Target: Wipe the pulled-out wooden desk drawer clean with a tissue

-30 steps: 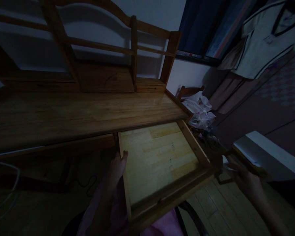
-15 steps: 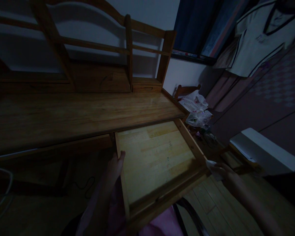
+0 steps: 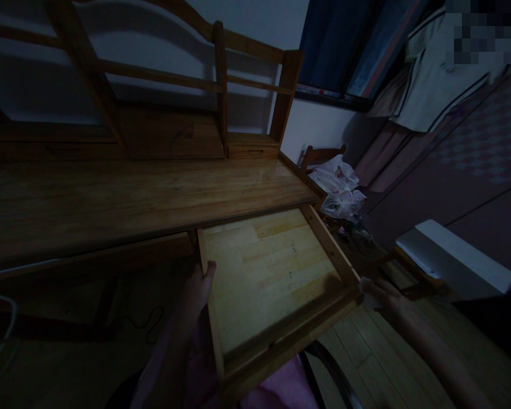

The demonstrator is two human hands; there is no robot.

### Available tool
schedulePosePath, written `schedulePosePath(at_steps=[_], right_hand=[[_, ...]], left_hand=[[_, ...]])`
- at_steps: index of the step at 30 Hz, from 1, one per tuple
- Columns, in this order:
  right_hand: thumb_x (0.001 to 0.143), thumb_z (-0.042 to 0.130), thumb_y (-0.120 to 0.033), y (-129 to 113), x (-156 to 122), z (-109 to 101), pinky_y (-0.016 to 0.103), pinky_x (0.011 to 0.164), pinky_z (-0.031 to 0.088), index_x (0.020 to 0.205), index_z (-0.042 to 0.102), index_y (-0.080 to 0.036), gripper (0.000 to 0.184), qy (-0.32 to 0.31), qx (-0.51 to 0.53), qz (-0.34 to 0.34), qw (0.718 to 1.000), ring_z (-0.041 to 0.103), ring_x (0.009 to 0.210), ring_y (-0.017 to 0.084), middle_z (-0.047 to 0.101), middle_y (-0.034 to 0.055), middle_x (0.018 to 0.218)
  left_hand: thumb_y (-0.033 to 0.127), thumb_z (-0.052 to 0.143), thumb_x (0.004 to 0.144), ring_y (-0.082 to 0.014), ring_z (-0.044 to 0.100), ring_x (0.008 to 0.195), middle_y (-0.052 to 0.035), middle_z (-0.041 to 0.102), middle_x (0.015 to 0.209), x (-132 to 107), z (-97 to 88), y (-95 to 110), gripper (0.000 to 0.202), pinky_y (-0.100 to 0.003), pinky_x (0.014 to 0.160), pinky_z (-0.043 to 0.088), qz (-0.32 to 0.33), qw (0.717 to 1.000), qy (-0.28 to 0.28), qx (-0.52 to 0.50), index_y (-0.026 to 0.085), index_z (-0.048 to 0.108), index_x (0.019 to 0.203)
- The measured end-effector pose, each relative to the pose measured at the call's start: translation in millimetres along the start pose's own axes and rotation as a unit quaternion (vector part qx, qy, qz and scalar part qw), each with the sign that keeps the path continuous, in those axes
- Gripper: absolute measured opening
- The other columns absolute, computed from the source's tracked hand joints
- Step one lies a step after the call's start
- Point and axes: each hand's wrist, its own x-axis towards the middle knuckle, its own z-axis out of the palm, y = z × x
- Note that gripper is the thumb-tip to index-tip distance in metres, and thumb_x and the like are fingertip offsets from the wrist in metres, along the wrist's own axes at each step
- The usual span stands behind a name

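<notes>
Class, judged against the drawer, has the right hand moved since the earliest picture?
Yes: the right hand has moved leftward in the view, closer to the drawer's front right corner.

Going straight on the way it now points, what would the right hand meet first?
Most likely the open drawer, at its right front corner. The right hand points there, holding a pale wipe that may be touching it; depth is unclear.
</notes>
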Motion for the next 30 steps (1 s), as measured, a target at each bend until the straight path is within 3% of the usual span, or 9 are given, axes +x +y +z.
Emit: schedulePosePath(at_steps=[3, 6, 9, 12, 18, 22, 24, 26, 30], right_hand=[[0.077, 0.055, -0.014, 1.1, -0.1, 1.6, 0.033, 0.076, 0.058, 0.119, 0.066, -0.024, 0.044, 0.042, 0.032, 0.019, 0.998, 0.069, 0.103, 0.027, 0.066, 0.0112, 0.125], [0.086, 0.054, -0.028, 9.5, -6.1, 0.0, 0.035, 0.071, 0.056, 0.113, 0.065, -0.020, 0.030, 0.111, 0.035, 0.096, 0.989, 0.070, 0.093, 0.028, 0.067, 0.0130, 0.117], [0.090, 0.051, -0.039, 18.0, -15.3, -7.5, 0.035, 0.061, 0.051, 0.113, 0.065, -0.022, 0.032, 0.162, 0.007, 0.168, 0.972, 0.069, 0.087, 0.030, 0.067, 0.0126, 0.113], [0.090, 0.050, -0.042, 13.9, -20.3, -17.5, 0.037, 0.062, 0.052, 0.112, 0.066, -0.022, 0.034, 0.176, -0.006, 0.164, 0.971, 0.068, 0.088, 0.031, 0.066, 0.0140, 0.115], [0.087, 0.050, -0.025, -20.9, -14.4, -13.1, 0.037, 0.078, 0.059, 0.122, 0.062, -0.022, 0.037, 0.133, 0.062, 0.077, 0.986, 0.070, 0.106, 0.031, 0.064, 0.0157, 0.132], [0.085, 0.043, -0.012, -29.0, -13.9, 5.8, 0.034, 0.065, 0.061, 0.138, 0.051, -0.023, 0.054, 0.069, 0.066, 0.094, 0.991, 0.077, 0.083, 0.028, 0.076, 0.0121, 0.111], [0.085, 0.040, -0.009, -30.7, -15.0, 12.7, 0.034, 0.062, 0.062, 0.144, 0.047, -0.024, 0.061, 0.043, 0.054, 0.091, 0.993, 0.077, 0.075, 0.026, 0.076, 0.0112, 0.112], [0.085, 0.036, -0.004, -35.8, -16.7, 18.2, 0.037, 0.074, 0.065, 0.147, 0.045, -0.024, 0.066, 0.057, 0.042, 0.066, 0.995, 0.077, 0.089, 0.027, 0.072, 0.0123, 0.124], [0.081, 0.032, 0.003, -60.4, -25.1, 34.0, 0.046, 0.100, 0.057, 0.156, 0.033, -0.020, 0.079, 0.127, -0.011, 0.054, 0.990, 0.063, 0.125, 0.031, 0.062, 0.0174, 0.140]], left_hand=[[0.051, 0.041, 0.095, -0.0354, 0.064, 0.123, -0.0211, 0.066, 0.134, 1.8, 1.0, -1.9, 0.051, -0.043, 0.100, 0.050, 0.017, 1.000, 0.005, 0.012, 0.017, 0.064, 0.126], [0.050, 0.041, 0.095, -0.0351, 0.064, 0.123, -0.0209, 0.066, 0.134, 2.7, 1.7, -2.9, 0.050, -0.043, 0.100, 0.050, 0.011, 1.000, 0.008, 0.013, 0.018, 0.064, 0.126], [0.050, 0.042, 0.095, -0.0341, 0.062, 0.127, -0.0193, 0.066, 0.136, 2.6, 1.7, -2.5, 0.049, -0.043, 0.103, 0.049, 0.011, 1.000, 0.003, 0.008, 0.018, 0.063, 0.127], [0.050, 0.042, 0.095, -0.0344, 0.063, 0.124, -0.0191, 0.067, 0.134, 2.9, 1.3, -1.8, 0.049, -0.043, 0.102, 0.049, 0.006, 1.000, 0.000, 0.011, 0.018, 0.063, 0.124], [0.055, 0.040, 0.094, -0.0357, 0.064, 0.123, -0.0208, 0.067, 0.132, 4.3, 0.7, -2.3, 0.054, -0.044, 0.103, 0.049, 0.004, 1.000, 0.000, 0.016, 0.017, 0.062, 0.126], [0.058, 0.037, 0.095, -0.0352, 0.061, 0.128, -0.0211, 0.064, 0.138, 4.1, 0.8, -2.8, 0.057, -0.044, 0.105, 0.047, -0.005, 1.000, -0.007, 0.008, 0.017, 0.060, 0.127], [0.061, 0.036, 0.094, -0.0351, 0.060, 0.129, -0.0221, 0.063, 0.138, 3.5, 0.7, -2.1, 0.058, -0.044, 0.104, 0.048, -0.010, 1.000, -0.018, 0.003, 0.018, 0.059, 0.125], [0.063, 0.035, 0.094, -0.0361, 0.059, 0.130, -0.0239, 0.064, 0.136, 2.6, 0.4, -0.6, 0.060, -0.045, 0.103, 0.048, -0.021, 0.999, -0.027, -0.001, 0.017, 0.059, 0.124], [0.062, 0.033, 0.094, -0.0360, 0.062, 0.126, -0.0246, 0.067, 0.130, 0.9, 0.0, 3.1, 0.062, -0.045, 0.101, 0.049, -0.029, 0.999, -0.019, 0.008, 0.014, 0.059, 0.125]])
